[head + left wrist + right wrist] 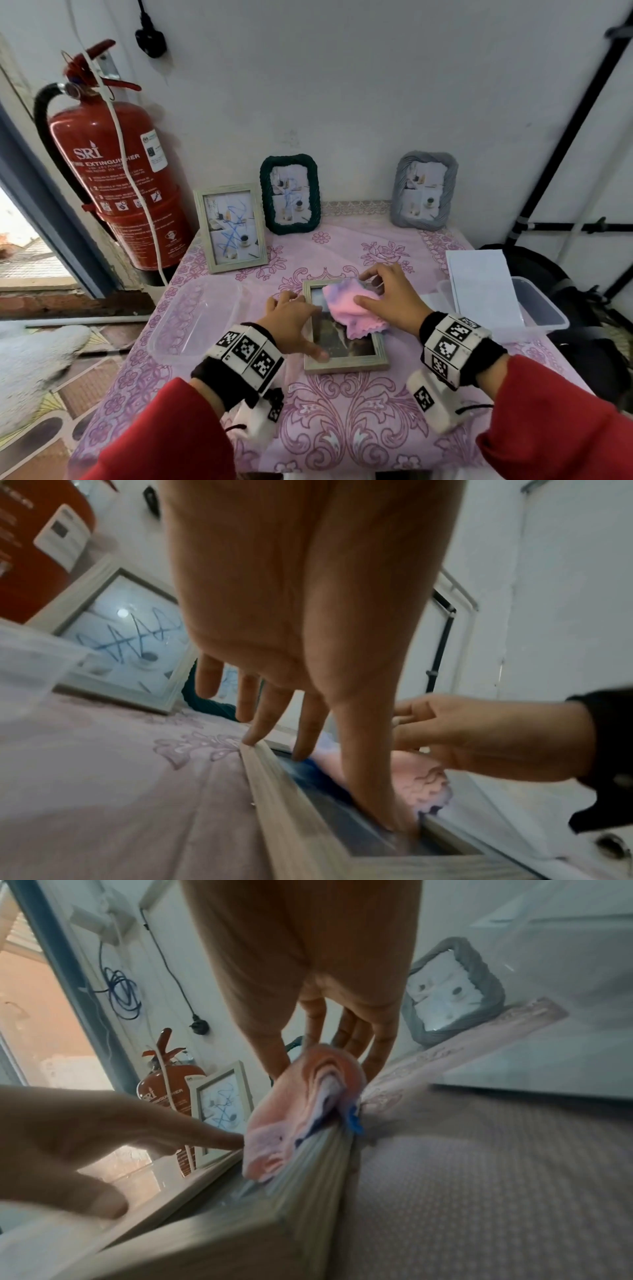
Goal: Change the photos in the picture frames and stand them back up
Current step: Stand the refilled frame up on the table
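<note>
A pale wooden picture frame [346,363] lies flat, glass up, in the middle of the table. My left hand [301,325] steadies it with straight fingers on the left rail and the thumb on the glass near the lower corner, as the left wrist view shows at the frame [274,791]. My right hand [390,294] holds a bunched pink and lilac cloth [352,308] between thumb and fingers and presses it onto the glass. The cloth [291,1102] reaches over the right rail [308,1164]. Most of the photo under the glass is hidden.
Three frames stand at the back: a wooden one [233,228] with blue scribbles, a green one [290,193] and a grey one [424,190]. A clear tub [191,318] sits left; another tub [541,308] with white paper [483,287] sits right. A fire extinguisher [113,178] stands at the left.
</note>
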`<action>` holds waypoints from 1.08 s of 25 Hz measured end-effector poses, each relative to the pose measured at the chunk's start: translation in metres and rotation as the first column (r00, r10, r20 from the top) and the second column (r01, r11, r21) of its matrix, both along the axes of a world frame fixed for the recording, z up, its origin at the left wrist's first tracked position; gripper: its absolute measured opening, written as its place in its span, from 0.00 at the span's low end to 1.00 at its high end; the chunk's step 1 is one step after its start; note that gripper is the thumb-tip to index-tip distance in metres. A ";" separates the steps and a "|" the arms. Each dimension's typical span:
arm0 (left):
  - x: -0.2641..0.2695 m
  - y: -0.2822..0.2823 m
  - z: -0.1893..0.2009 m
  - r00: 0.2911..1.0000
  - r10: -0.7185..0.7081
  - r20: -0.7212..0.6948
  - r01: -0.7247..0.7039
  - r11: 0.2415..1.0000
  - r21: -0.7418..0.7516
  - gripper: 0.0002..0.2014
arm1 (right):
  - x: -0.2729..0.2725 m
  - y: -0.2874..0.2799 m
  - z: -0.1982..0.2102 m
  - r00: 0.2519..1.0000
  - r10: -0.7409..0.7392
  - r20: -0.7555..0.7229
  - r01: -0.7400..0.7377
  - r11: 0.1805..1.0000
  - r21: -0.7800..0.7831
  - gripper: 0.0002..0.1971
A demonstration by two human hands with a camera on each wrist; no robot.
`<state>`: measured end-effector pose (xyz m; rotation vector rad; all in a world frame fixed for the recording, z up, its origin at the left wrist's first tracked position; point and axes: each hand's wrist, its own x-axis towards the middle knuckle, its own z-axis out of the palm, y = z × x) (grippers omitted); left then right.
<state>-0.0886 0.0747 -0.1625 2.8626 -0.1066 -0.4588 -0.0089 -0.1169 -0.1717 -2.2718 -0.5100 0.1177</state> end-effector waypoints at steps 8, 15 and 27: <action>0.009 -0.030 -0.017 0.935 0.347 0.076 -0.261 0.816 -0.515 0.19 | -0.005 -0.002 -0.007 0.978 -0.090 -0.190 0.106 0.991 0.076 0.20; 0.011 -0.036 -0.024 0.893 0.450 0.007 -0.295 0.596 -0.747 0.22 | -0.017 0.002 0.000 0.925 0.050 -0.377 0.088 0.936 0.341 0.24; 0.005 -0.026 -0.009 0.857 0.515 -0.002 -0.153 0.250 -0.956 0.25 | -0.029 0.004 0.009 0.909 0.036 -0.414 0.213 0.815 0.539 0.13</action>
